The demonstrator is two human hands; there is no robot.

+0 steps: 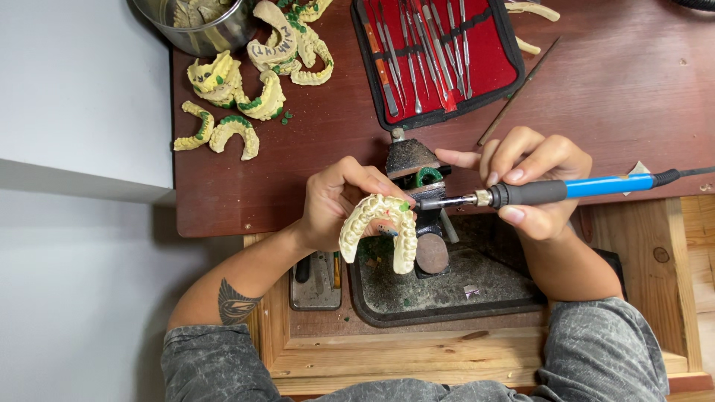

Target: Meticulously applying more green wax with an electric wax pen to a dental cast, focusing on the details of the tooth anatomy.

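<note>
1. Your left hand [335,205] is closed around a cream-coloured dental arch cast [380,227], fingers curled over its back curve and the teeth facing up toward you. The cast sits in the air just above the dark tray [447,298] in the open wooden drawer [477,357], in front of the small bench stand [413,167].

2. Your right hand [532,175] is wrapped pen-style around the blue-handled heated wax tool [566,190], thumb underneath and fingers on top of the black grip section. Its metal tip meets the cast beside a dab of green wax [404,206].

3. The cast looks like plaster: stiff, fairly light for its bulk, and brittle. It will probably chip at the thin tooth edges and could snap across the arch if squeezed hard or dropped.

4. Hold it by the thick outer base of the horseshoe, as you do now, not by the teeth or the waxed spot, which is likely soft and smears easily.

5. The surface looks dry and chalky, so it should not slip, yet dust may loosen a light hold.

6. Keep fingers on the tool's black grip; the metal shaft ahead of it is likely hot.

7. More casts [238,97] lie on the reddish table [618,97], near a red instrument case [439,52].
</note>
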